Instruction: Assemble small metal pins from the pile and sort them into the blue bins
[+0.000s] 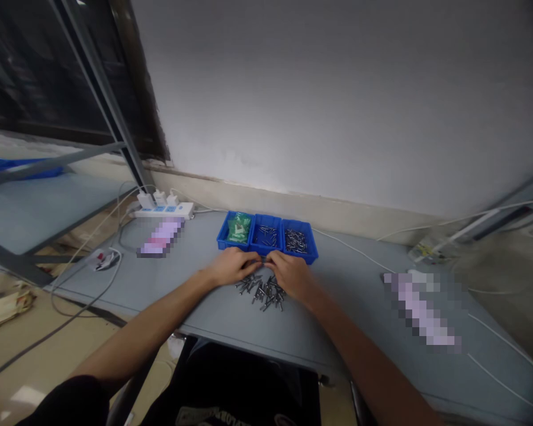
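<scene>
In the head view, the person's left hand (236, 266) and right hand (288, 273) meet fingertip to fingertip above a grey flat-topped table (346, 302). Both hands have curled fingers, narrowly spaced at the tips; from where I stand, I cannot tell whether a part is gripped between them. A loose pile of small, dark grey metal pins (270, 294) lies on the table below the fingertips, nearest the right hand. Just beyond the hands, three blue plastic bins stand side by side: the left bin (222, 232) contains a green-and-white plastic bag (240, 226), the middle bin (260, 241) a few thin metal pieces, the right bin (300, 258) a dense heap of them. Caution: a low sweep of either wrist could scatter the pile, and loose pins could roll off the near edge. A slack pinch could drop a part back among its look-alikes. A knuckle striking the bins could shift them. Misjudged aim could mix the contents of adjoining bins.
</scene>
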Available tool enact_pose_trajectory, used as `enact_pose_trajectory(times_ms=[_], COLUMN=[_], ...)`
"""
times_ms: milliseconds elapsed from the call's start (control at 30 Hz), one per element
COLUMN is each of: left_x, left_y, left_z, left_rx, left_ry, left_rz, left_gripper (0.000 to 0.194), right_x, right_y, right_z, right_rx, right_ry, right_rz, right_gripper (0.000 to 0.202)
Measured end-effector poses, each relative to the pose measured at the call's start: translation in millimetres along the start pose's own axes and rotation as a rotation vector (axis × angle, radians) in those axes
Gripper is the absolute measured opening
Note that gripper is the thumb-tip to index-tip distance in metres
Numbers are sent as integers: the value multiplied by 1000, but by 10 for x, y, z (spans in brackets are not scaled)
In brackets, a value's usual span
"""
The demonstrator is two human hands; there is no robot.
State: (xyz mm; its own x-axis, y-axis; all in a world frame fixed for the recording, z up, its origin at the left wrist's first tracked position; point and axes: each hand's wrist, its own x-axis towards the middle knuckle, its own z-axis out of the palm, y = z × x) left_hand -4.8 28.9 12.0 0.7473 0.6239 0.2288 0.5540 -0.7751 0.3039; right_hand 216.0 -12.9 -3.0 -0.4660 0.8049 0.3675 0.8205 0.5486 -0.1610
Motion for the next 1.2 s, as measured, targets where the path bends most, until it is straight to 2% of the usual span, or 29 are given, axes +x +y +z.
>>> enact_pose_trajectory(times_ms=[67, 233, 367, 533, 600, 833, 1000, 1100, 1200], left_x=[0, -3, -6, -6, -6, -7, -10, -13, -13], left_y=[0, 1, 5, 7, 5, -8, -8, -13, -17], left_z=[-1, 0, 3, -1, -1, 7, 11, 14, 16], left_rx=[-5, -11, -4, -4, 4, -6, -12, -22, -17], left_ry=[-4, -4, 1, 3, 6, 4, 15, 19, 17], left_rz=[3, 3, -3, -4, 1, 11, 11, 17, 16], left_gripper=[29, 27, 28, 28, 29, 29, 29, 29, 29], right_x=[-1, -7, -7, -7, -5, -12, -16, -11, -9], right_y=[-8, -3, -2, -4, 0, 16, 22, 22, 23], right_z=[-12, -7, 7, 16, 20, 23, 38, 41, 42], right_rx=[14, 43, 39, 42, 27, 8, 19, -17, -12], right_ry=[6, 23, 31, 32, 25, 39, 68, 46, 49], right_rz=[-14, -25, -44, -38, -36, -57, -76, -85, -98], right_gripper=[22, 14, 20, 13, 19, 14, 21, 15, 20])
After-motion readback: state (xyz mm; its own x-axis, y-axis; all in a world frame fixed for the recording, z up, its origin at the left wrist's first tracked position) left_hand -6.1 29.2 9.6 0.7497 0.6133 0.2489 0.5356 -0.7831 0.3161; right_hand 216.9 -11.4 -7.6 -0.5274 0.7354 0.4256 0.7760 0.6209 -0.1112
